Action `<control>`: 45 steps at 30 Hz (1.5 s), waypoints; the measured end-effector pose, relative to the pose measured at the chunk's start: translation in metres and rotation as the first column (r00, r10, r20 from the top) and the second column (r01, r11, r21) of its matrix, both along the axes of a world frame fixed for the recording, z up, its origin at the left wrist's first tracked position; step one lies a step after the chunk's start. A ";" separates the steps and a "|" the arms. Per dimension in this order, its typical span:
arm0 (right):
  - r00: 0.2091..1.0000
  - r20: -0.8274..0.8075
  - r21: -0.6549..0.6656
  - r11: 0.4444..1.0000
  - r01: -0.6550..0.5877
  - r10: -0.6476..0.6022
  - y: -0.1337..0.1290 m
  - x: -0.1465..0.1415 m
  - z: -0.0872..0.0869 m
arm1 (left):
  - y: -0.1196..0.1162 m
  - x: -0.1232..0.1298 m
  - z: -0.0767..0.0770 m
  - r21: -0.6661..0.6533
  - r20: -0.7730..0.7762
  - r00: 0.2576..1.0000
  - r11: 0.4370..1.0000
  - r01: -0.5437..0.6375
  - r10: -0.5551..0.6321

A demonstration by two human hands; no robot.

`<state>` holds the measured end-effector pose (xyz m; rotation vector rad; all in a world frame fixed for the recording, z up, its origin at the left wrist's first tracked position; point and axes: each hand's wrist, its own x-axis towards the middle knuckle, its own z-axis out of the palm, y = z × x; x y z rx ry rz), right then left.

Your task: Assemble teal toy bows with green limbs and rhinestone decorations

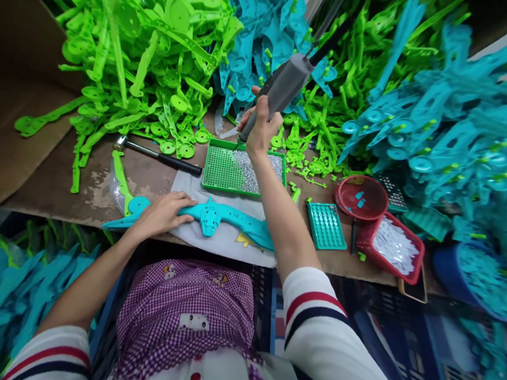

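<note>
My right hand [262, 127] is wrapped round a grey electric screwdriver [289, 82] that hangs from a cable. The tool's tip points down into a green tray [206, 180] of small holes, its right part covered with silvery screws [249, 171]. My left hand [164, 214] lies on the left part of a long blue plastic piece [209, 217] with a shape like an animal's head in its middle, fingers pressing on its edge. This piece rests on a pale cloth [229, 251]. Part of its right end is hidden by my right forearm.
A hammer [162, 155] lies left of the tray. Green parts [160, 41] and blue parts [433, 118] are heaped behind. To the right are a teal tray [326, 227], a red bowl [361, 198], a red basket of white pieces [395, 244] and a blue tub [448, 271].
</note>
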<state>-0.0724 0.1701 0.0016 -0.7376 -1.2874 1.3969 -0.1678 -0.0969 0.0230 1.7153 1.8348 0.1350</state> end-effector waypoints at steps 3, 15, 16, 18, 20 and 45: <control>0.999 -0.049 0.002 1.000 0.002 -0.002 -0.014 0.020 0.015 | 0.001 0.000 0.002 0.005 -0.006 1.000 1.000 0.004 -0.004; 0.984 -0.150 -0.220 0.968 -0.124 0.092 -0.130 0.111 0.028 | 0.001 -0.003 0.003 -0.008 0.007 1.000 1.000 0.011 -0.011; 0.984 -0.159 -0.225 0.967 -0.118 0.083 -0.129 0.109 0.027 | 0.001 -0.003 0.004 -0.010 0.006 1.000 1.000 0.011 -0.011; 0.981 -0.176 -0.226 0.967 -0.116 0.076 -0.126 0.106 0.025 | 0.001 -0.003 0.004 -0.014 0.006 1.000 1.000 0.010 -0.010; 0.982 -0.171 -0.218 0.969 -0.119 0.082 -0.125 0.104 0.023 | 0.002 -0.003 0.005 -0.016 0.006 1.000 1.000 0.010 -0.010; 0.980 -0.167 -0.108 0.986 -0.125 0.106 -0.115 0.106 0.047 | 0.004 0.000 0.008 -0.043 -0.003 1.000 0.999 -0.002 0.002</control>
